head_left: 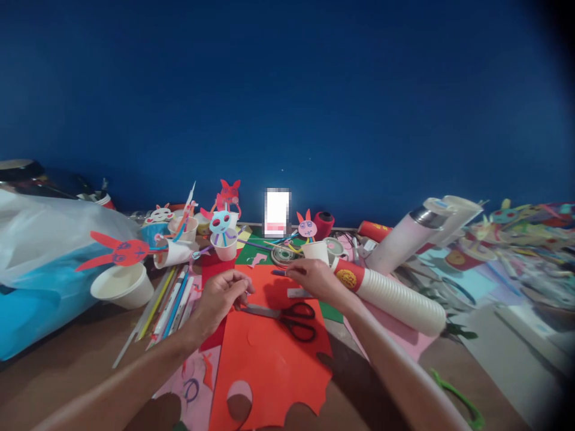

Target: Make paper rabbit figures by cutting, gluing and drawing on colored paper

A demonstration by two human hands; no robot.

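Observation:
My left hand is above the orange paper, its fingers curled together at the tip of the scissors. Whatever they may hold is too small to make out. The black-handled scissors lie on the paper, blades pointing left. My right hand is pinched, with a short dark blue pen-like piece sticking out left of its fingertips. Under that hand lies a white stick. Behind it stands a white paper cup with a pink rabbit-eared paper face.
Left are several markers, a white cup and a tipped cup with a red paper rabbit head. A stack of paper cups and a white thermos lie right. A bright blurred screen stands behind.

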